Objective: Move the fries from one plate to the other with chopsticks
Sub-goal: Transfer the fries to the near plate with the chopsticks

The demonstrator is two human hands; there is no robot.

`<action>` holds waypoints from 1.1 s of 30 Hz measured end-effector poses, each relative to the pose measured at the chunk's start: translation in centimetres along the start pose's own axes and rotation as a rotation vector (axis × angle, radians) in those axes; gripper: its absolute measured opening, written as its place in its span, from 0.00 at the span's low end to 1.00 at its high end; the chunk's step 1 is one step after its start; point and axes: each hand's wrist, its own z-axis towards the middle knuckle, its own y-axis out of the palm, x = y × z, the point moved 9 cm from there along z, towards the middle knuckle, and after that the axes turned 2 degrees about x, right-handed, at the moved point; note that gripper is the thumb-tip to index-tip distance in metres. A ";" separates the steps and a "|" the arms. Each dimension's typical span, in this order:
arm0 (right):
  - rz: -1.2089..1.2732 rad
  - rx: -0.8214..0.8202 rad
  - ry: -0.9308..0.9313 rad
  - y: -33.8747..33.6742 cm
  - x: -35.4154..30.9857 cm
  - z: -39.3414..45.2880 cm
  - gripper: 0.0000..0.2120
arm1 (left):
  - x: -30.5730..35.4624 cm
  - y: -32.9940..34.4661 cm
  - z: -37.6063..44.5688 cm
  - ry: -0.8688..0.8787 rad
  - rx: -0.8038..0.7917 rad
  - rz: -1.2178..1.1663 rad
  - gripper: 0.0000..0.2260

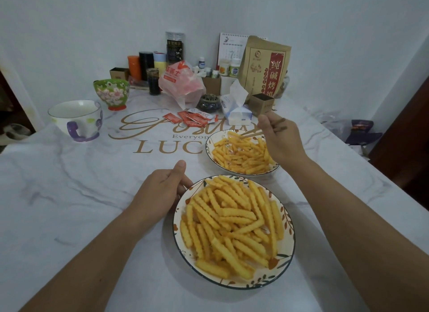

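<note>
The left hand rested on the worktop, fingers curled against the near plate (heaped with fries). Farther right, the right hand gripped 2 chopsticks, tips among the far plate's fries.

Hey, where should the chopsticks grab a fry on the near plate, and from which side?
Pinch a top fry across its middle, coming from above: it lies flat on the pile, with ridged sides for grip. The left hand touches the near plate at its rim.
</note>
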 end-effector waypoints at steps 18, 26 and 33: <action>0.884 -0.241 0.553 -4.9 -4.9 -5.5 0.25 | 0.0 -0.1 -0.3 -0.013 0.008 -0.038 0.29; 0.682 -0.355 0.450 -3.2 -7.8 -6.7 0.25 | -0.3 0.0 0.0 -0.010 -0.005 -0.036 0.29; 0.718 0.241 0.474 -6.1 -1.2 -2.4 0.22 | -0.3 -0.1 0.1 -0.008 0.000 -0.022 0.29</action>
